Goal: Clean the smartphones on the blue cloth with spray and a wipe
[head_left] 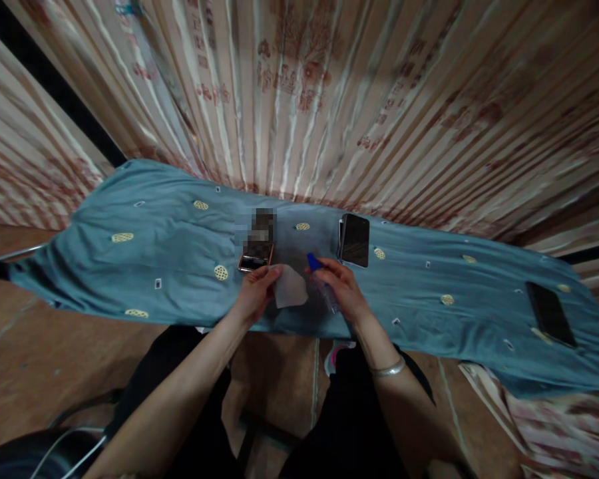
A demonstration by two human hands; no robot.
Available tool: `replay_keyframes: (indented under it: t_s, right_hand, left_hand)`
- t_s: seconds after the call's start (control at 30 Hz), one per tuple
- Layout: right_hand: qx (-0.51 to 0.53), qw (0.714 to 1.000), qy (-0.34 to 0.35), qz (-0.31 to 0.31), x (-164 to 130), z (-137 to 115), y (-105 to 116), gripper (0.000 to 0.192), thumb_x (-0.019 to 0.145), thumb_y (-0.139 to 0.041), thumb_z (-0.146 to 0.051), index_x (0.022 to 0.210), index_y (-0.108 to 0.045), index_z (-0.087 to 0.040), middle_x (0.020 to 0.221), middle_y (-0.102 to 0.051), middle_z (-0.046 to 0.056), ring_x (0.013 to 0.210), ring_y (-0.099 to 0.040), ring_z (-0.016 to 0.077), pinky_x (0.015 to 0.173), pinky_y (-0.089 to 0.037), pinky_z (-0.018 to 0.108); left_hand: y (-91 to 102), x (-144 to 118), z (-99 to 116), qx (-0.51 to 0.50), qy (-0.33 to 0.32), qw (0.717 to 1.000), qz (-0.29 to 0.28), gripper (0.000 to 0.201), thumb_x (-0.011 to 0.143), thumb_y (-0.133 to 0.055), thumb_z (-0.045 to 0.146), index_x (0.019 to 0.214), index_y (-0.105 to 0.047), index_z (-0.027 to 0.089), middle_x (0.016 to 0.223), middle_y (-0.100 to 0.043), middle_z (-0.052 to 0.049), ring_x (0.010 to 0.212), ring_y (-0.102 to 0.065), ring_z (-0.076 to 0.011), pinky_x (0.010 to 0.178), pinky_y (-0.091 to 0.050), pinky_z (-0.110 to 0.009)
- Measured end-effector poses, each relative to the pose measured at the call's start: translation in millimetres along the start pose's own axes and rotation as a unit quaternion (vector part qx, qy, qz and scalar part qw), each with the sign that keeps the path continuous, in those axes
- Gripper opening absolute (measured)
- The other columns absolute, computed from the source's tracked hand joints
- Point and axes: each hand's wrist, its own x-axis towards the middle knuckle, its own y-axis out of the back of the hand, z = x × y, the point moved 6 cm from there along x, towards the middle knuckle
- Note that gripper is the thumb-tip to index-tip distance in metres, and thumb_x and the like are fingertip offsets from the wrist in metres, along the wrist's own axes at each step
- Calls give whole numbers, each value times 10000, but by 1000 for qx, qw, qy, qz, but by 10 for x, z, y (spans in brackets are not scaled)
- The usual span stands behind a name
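Between the thumb and fingers of my left hand [256, 291] is a thin white wipe [290, 289], which hangs over the cloth-covered table. My right hand [343, 287] is wrapped round a small clear bottle [331, 301] with a blue top [313, 262]. The blue top points up and left, apart from the wipe. Just beyond my left hand lies a phone [256, 258] with a shiny edge; its upper part is pixelated. Past my right hand, a dark-screened phone [356, 239] rests on something with a pale edge.
A blue-green cloth [174, 253] with yellow and white marks covers the long narrow table. Another dark phone [552, 313] lies near its right end. A pleated, patterned curtain [299, 100] hangs along the far side. Below is a brown tiled floor [287, 372].
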Motion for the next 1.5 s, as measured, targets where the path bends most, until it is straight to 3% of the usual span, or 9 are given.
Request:
replay_keyframes:
  t_s: [0.13, 0.27, 0.37, 0.57, 0.73, 0.9, 1.2, 1.37, 1.5]
  right_hand:
    - [40, 998, 31, -28, -110, -163, -79, 593, 753, -742, -331, 1342, -681, -303, 1053, -809, 20, 942, -716, 223, 849, -564, 362]
    - [-1, 995, 76, -62, -187, -257, -163, 607, 794, -708, -290, 1398, -650, -309, 1078, -800, 13, 1034, -707, 225, 947, -541, 382]
    - [16, 994, 47, -96, -210, -240, -224, 581, 800, -681, -282, 1381, -667, -303, 1020, -804, 8, 880, -708, 204, 838, -561, 354]
    - [146, 979, -56, -130, -190, -119, -322, 595, 774, -630, -344, 1360, -669, -251, 927, -803, 26, 654, -673, 167, 604, -539, 293]
    - [-23, 995, 58, -75, -165, -119, -377, 498, 816, -696, -367, 1308, -675, -289, 949, -776, 5, 654, -641, 162, 619, -541, 301]
    - [-253, 952, 171, -26, -186, -162, -472, 426, 872, -587, -285, 1289, -670, -263, 1180, -760, 40, 898, -716, 216, 885, -566, 370]
    - [-299, 933, 195, -43, -166, -132, -519, 430, 911, -536, -282, 1329, -630, -244, 1268, -738, 70, 1022, -725, 241, 964, -553, 389]
    - [-330, 925, 180, -52, -159, -106, -539, 437, 917, -515, -254, 1342, -621, -244, 1163, -771, 55, 913, -739, 228, 901, -575, 377]
    - [-331, 922, 200, -25, -139, -151, -441, 455, 953, -521, -295, 1399, -601, -249, 1316, -738, 68, 1096, -735, 254, 985, -570, 400]
  left_hand:
    - [-92, -50, -23, -44, 23, 998, -27, 257, 625, -898, 111, 855, -788, 147, 822, -795, -38, 721, -720, -140, 738, -589, -262]
    - [-76, -34, -62, -53, 43, 998, -18, 141, 683, -824, 93, 814, -788, 129, 793, -789, -56, 685, -701, -141, 690, -573, -247]
    - [-64, -16, -59, -51, 34, 998, -24, 77, 698, -800, 133, 767, -766, 135, 753, -769, -42, 659, -678, -138, 661, -553, -242]
    - [-91, -60, 3, -51, 7, 997, -53, 204, 656, -819, 177, 849, -760, 146, 777, -763, -23, 670, -670, -135, 649, -546, -244]
    - [-123, -69, -19, -36, 7, 997, -73, 269, 630, -767, 137, 900, -763, 147, 811, -767, -38, 701, -695, -160, 682, -571, -283]
    - [-134, -40, -56, -25, 5, 996, -81, 321, 590, -667, 69, 883, -760, 161, 755, -729, -17, 649, -656, -137, 656, -535, -258]
    - [-148, -65, -26, -28, 1, 996, -82, 297, 559, -658, 69, 824, -751, 163, 728, -714, -5, 655, -638, -127, 648, -519, -232]
    - [-136, -55, -60, -24, 5, 996, -84, 337, 542, -646, 64, 849, -747, 157, 733, -710, -5, 654, -641, -129, 653, -529, -242]
    - [-107, -41, -28, -21, -9, 997, -79, 341, 538, -661, 77, 859, -738, 162, 785, -735, -18, 771, -703, -178, 719, -562, -283]
